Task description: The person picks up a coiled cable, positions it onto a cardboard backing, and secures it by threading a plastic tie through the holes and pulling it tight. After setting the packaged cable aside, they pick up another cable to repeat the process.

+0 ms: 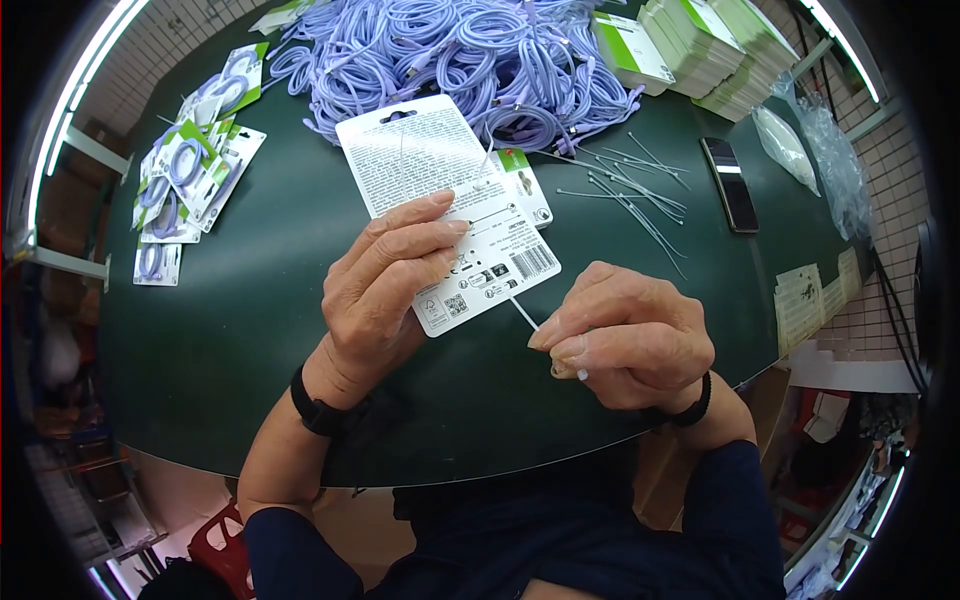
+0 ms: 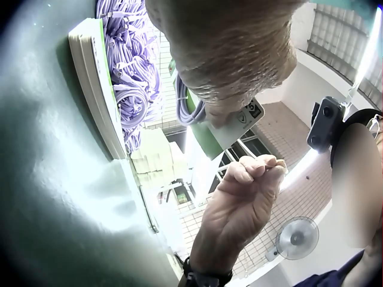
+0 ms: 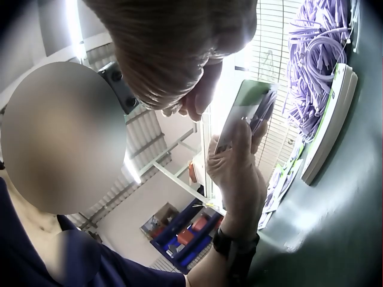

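Observation:
In the head view the left hand [image 1: 390, 275] grips a white printed card [image 1: 420, 165], back side up, with fingers across its lower part. A lilac cable coil [image 2: 190, 107] lies against the card's green front in the left wrist view. A thin white tie [image 1: 523, 312] runs from the card's lower edge to the right hand [image 1: 630, 335], which pinches it between thumb and fingers. In the right wrist view the left hand [image 3: 239, 170] holds the card [image 3: 248, 101] upright, thumb on one face.
A big heap of lilac cables [image 1: 450, 50] covers the back. Finished-looking carded cables [image 1: 185, 170] lie at left, stacked cards [image 1: 690, 45] at back right. Loose white ties [image 1: 640, 195], a phone [image 1: 730, 185] and plastic bags [image 1: 785, 145] lie at right.

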The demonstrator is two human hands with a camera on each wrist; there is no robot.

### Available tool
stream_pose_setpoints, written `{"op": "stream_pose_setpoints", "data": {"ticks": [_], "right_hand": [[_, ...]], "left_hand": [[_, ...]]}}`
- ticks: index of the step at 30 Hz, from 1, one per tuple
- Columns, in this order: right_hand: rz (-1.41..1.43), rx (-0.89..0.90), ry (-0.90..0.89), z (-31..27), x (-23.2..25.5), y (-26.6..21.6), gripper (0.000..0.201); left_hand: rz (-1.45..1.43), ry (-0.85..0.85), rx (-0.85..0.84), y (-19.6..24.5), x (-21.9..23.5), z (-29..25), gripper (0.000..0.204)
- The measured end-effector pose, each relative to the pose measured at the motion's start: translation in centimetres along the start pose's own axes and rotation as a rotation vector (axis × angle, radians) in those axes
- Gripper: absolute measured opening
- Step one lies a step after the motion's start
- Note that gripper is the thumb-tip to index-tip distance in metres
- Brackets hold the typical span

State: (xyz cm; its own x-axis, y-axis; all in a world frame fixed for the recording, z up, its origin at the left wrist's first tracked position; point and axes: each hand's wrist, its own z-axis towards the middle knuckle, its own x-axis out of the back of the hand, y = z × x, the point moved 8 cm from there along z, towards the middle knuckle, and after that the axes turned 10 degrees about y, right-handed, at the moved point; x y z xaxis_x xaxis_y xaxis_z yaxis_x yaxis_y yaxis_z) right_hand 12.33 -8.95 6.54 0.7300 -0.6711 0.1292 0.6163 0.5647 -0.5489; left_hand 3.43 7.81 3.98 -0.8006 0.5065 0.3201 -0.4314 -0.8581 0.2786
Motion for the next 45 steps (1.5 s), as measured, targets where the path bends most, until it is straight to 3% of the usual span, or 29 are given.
{"op": "stream_pose_setpoints", "data": {"ticks": [16, 25, 29, 32, 35, 37, 39, 40, 41, 43, 44, 45], "right_hand": [[-0.079, -0.038, -0.045, 0.0, -0.9, 0.9, 0.028], [-0.215, -0.058, -0.048, 0.4, -0.1, 1.8, 0.025], [-0.090, -0.209, -0.099, 1.0, 0.6, 2.3, 0.021], [0.192, -0.453, -0.174, 0.6, 0.5, 3.6, 0.011], [0.370, -0.622, -0.169, 0.1, 0.6, 4.4, 0.010], [0.461, -0.705, -0.163, -0.2, 0.3, 4.3, 0.010], [0.518, -0.868, 0.082, -0.1, 1.1, 5.0, 0.012], [0.546, -0.946, 0.201, -0.4, 1.5, 5.5, 0.013], [0.549, -0.943, 0.193, -0.5, 1.3, 5.7, 0.013], [0.253, -0.624, 0.356, 0.0, 3.2, 5.5, 0.013], [0.108, -0.459, 0.430, 0.2, 4.0, 4.8, 0.013], [0.114, -0.455, 0.418, 0.2, 3.9, 4.9, 0.013]], "left_hand": [[0.002, -0.024, -0.001, 0.5, -0.3, 0.1, 0.028], [0.041, -0.149, -0.100, 3.9, -0.7, 0.8, 0.022], [0.114, -0.207, -0.127, 6.8, 0.0, 1.9, 0.020], [0.179, -0.271, -0.132, 8.1, -0.4, 2.2, 0.020], [-0.175, -0.169, 0.079, 7.2, -0.9, 1.8, 0.011], [-0.249, -0.146, 0.177, 6.7, -1.2, 1.3, 0.010], [-0.374, -0.080, 0.362, 5.5, -1.2, 1.0, 0.011], [-0.371, -0.078, 0.361, 5.4, -1.0, 1.0, 0.011], [-0.374, -0.064, 0.513, 4.2, -0.8, 0.7, 0.013], [-0.375, -0.027, 0.817, 1.9, -0.2, -0.5, 0.017], [-0.368, -0.015, 0.816, 1.5, -0.1, -0.5, 0.017], [-0.455, 0.016, 0.884, 0.6, -0.5, -1.0, 0.019]]}}
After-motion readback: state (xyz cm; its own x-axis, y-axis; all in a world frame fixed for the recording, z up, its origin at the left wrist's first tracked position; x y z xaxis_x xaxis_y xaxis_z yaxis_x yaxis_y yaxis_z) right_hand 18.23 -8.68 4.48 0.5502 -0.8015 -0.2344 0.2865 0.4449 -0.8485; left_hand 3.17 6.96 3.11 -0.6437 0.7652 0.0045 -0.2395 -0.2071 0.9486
